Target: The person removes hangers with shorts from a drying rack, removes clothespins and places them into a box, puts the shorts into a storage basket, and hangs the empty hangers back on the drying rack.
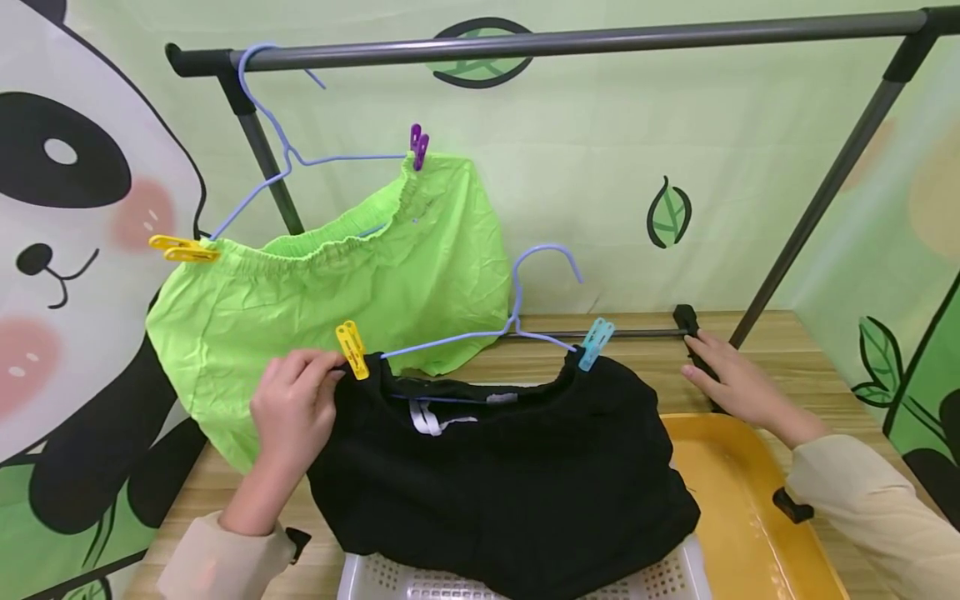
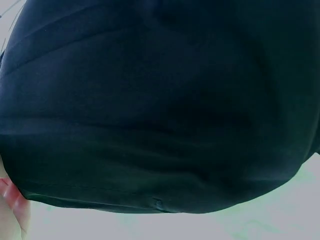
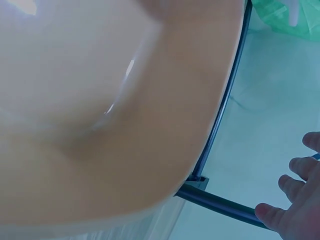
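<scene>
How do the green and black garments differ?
The green garment hangs from the rail; the black garment is off it, held by the left hand. The green garment has a purple peg; the black garment, a blue peg. Both have a yellow peg and blue hanger.

Location type: indoor clothes-hanging station; building type indeterminable. Indicators: pale-green printed backdrop with a black-and-white cartoon panda, wood-grain surface, dark-grey tubular garment rack, white perforated plastic basket.

Pale green backdrop with cartoon panda and leaves, wood-grain surface below.
</scene>
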